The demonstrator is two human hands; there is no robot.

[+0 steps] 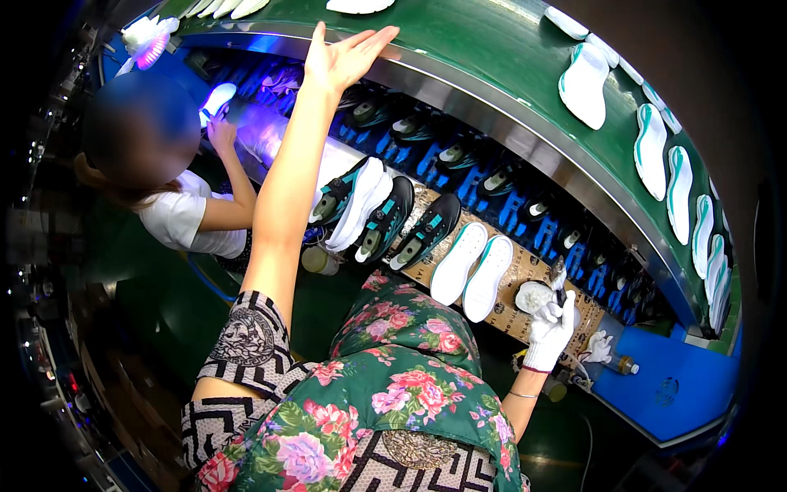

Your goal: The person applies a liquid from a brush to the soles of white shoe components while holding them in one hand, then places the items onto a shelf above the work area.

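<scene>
My left hand [348, 59], bare, reaches up to the metal rim of the green conveyor [484, 49], palm up with fingers spread and nothing in it. A white sole [361, 5] lies on the belt just beyond. In a white glove, my right hand [551, 330] closes around a small dark-handled brush [559, 283], its whitish end pointing up. Beside the brush stands a pot of white paste [533, 297]. Two white soles [459, 264] lie side by side on the cardboard-covered bench, left of the pot. Left of them are black and teal shoe uppers [428, 232] and more white soles [361, 203].
Several white and teal soles [584, 86] lie along the curved belt at right. Beneath it, blue racks [516, 205] carry dark shoes. At left a co-worker [193, 209] holds a sole [218, 100] under purple light. A blue surface [672, 385] and bottle [625, 365] are at right.
</scene>
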